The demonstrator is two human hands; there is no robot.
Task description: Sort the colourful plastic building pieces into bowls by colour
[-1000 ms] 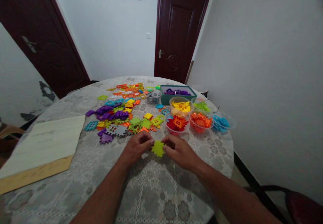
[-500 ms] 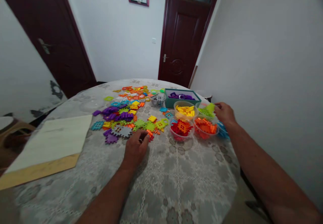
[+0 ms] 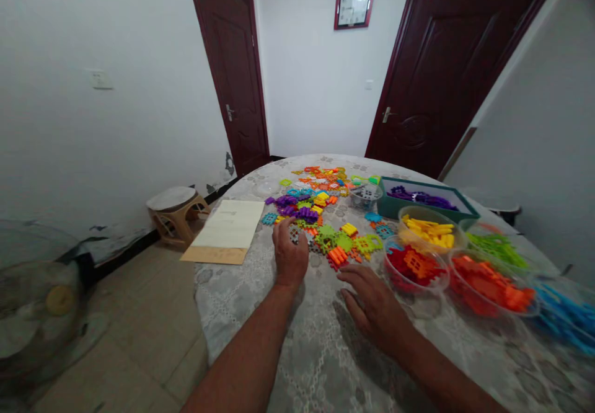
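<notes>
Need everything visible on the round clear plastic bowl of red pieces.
The round clear plastic bowl stands upright, open-topped, on the grey patterned tablecloth, right of the right hand, apparently untouched by it. Inside lie red plastic-looking pieces, an orange window-like square piece on top, and something blue at back left. Contact with neighbouring bowls is unclear.

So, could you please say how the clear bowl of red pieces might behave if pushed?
The clear bowl would probably slide rather than tip, being broad and low. It looks thin and see-through, suggesting light, slightly flexible plastic. The red pieces inside might shift, since they lie jumbled.
</notes>
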